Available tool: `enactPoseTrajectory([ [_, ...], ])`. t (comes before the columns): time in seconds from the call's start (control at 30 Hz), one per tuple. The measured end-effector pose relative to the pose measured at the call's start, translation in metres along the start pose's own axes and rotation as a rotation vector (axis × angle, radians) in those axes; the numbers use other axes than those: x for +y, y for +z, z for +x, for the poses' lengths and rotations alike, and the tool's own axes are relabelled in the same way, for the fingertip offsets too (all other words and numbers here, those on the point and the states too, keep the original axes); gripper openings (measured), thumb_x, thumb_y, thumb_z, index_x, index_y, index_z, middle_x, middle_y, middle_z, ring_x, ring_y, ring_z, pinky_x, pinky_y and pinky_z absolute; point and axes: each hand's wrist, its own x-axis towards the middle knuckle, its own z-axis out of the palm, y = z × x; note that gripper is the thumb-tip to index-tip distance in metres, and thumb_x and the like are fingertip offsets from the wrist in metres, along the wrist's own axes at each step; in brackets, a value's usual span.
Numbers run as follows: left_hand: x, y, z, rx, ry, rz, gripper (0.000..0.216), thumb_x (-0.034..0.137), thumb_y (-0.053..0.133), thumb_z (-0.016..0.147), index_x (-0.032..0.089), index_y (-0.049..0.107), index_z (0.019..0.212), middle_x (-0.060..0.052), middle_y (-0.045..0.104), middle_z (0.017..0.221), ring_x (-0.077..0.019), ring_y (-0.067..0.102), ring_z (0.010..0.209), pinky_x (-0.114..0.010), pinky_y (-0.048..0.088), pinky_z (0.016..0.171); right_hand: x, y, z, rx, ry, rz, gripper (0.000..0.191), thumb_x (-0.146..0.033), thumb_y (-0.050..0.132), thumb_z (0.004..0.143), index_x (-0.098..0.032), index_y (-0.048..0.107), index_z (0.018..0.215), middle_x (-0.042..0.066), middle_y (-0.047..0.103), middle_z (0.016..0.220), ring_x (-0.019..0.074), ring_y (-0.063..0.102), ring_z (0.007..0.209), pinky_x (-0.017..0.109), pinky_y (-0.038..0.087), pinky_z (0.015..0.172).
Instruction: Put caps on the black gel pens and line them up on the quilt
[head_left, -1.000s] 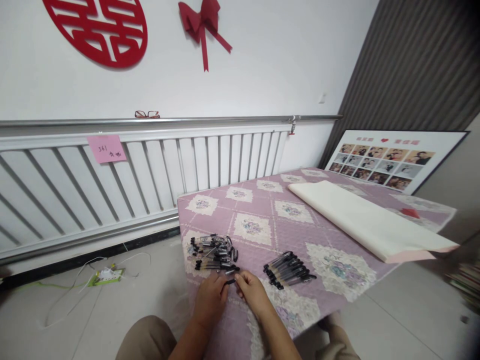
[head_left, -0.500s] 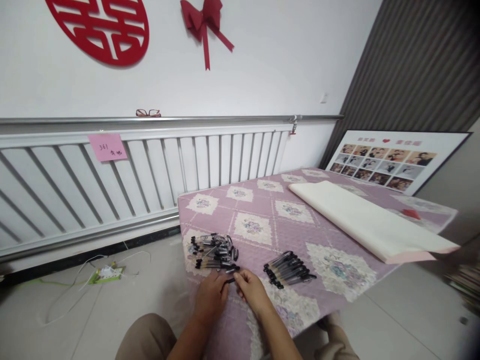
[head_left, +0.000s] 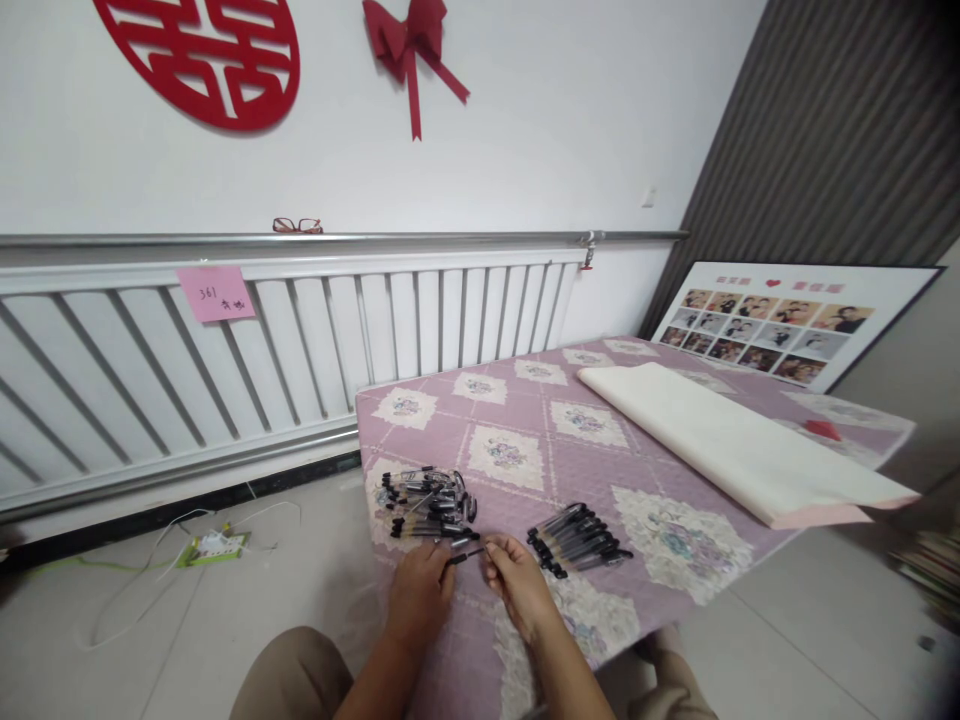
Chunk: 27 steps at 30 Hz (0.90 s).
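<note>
My left hand [head_left: 418, 598] and my right hand [head_left: 518, 582] meet at the near edge of a table covered by a purple patterned cloth [head_left: 525, 420]. A thin black pen [head_left: 463, 556] spans between their pinched fingertips. Just beyond my left hand lies a loose heap of black pens [head_left: 426, 503]. A neat row of black pens [head_left: 577, 539] lies right of my right hand.
A cream roll of paper or fabric [head_left: 735, 445] lies across the table's right half. A framed photo collage [head_left: 787, 320] leans at the far right. A white radiator [head_left: 300, 340] runs along the wall, glasses [head_left: 297, 226] on its shelf. Cables and a green packet [head_left: 214, 547] lie on the floor.
My hands have drawn slightly apart, so more of the thin pen part shows between them. My right hand has shifted a little to the right.
</note>
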Motion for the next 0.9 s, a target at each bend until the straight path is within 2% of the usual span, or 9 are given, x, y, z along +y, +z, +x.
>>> enactPoseTrajectory([
  [0.17, 0.001, -0.001, 0.001, -0.014, -0.005, 0.021, 0.026, 0.019, 0.048, 0.084, 0.025, 0.061, 0.106, -0.004, 0.063, 0.097, -0.0196, 0.056, 0.094, -0.032, 0.041, 0.085, 0.003, 0.006, 0.0, 0.013, -0.026, -0.039, 0.032, -0.049, 0.059, 0.067, -0.021, 0.053, 0.081, -0.008, 0.045, 0.051, 0.0081, 0.04, 0.043, 0.02, 0.028, 0.043],
  [0.33, 0.004, -0.001, 0.0, -0.057, 0.045, 0.071, 0.022, 0.019, 0.049, 0.084, 0.025, 0.061, 0.102, -0.003, 0.062, 0.099, -0.0202, 0.055, 0.096, -0.032, 0.04, 0.084, 0.004, 0.011, -0.001, -0.087, -0.042, -0.144, 0.022, -0.039, 0.062, 0.064, -0.02, 0.06, 0.074, -0.008, 0.049, 0.047, 0.0082, 0.039, 0.041, 0.021, 0.028, 0.043],
  [0.53, 0.003, 0.001, -0.001, -0.048, 0.124, 0.101, 0.011, 0.024, 0.051, 0.087, 0.024, 0.062, 0.089, -0.003, 0.062, 0.089, -0.02, 0.056, 0.089, -0.03, 0.04, 0.076, 0.001, 0.01, -0.004, -0.201, -0.053, -0.209, 0.016, -0.033, 0.064, 0.063, -0.019, 0.067, 0.069, -0.004, 0.056, 0.054, 0.0097, 0.046, 0.048, 0.021, 0.033, 0.046],
  [0.63, 0.003, 0.001, 0.0, -0.029, 0.113, 0.12, 0.013, 0.022, 0.049, 0.088, 0.023, 0.061, 0.083, -0.003, 0.062, 0.087, -0.0192, 0.056, 0.086, -0.03, 0.04, 0.075, 0.003, 0.009, -0.004, -0.152, -0.057, -0.199, 0.021, -0.038, 0.061, 0.066, -0.018, 0.064, 0.074, -0.004, 0.055, 0.054, 0.0099, 0.047, 0.047, 0.021, 0.034, 0.046],
  [0.77, 0.004, 0.0, 0.0, -0.024, 0.081, 0.142, 0.014, 0.021, 0.049, 0.088, 0.022, 0.06, 0.079, -0.003, 0.061, 0.086, -0.0191, 0.055, 0.087, -0.03, 0.039, 0.076, 0.008, 0.008, 0.0, 0.005, -0.078, -0.176, 0.027, -0.045, 0.053, 0.073, -0.02, 0.058, 0.084, -0.006, 0.051, 0.055, 0.0097, 0.045, 0.045, 0.021, 0.035, 0.044],
  [0.9, 0.003, 0.002, 0.003, -0.06, 0.092, 0.166, 0.013, 0.021, 0.05, 0.087, 0.021, 0.061, 0.081, -0.003, 0.06, 0.086, -0.0196, 0.054, 0.088, -0.031, 0.039, 0.08, 0.011, 0.012, 0.005, 0.063, -0.094, -0.202, 0.022, -0.041, 0.058, 0.067, -0.021, 0.056, 0.074, -0.008, 0.046, 0.048, 0.0083, 0.037, 0.039, 0.022, 0.03, 0.04],
])
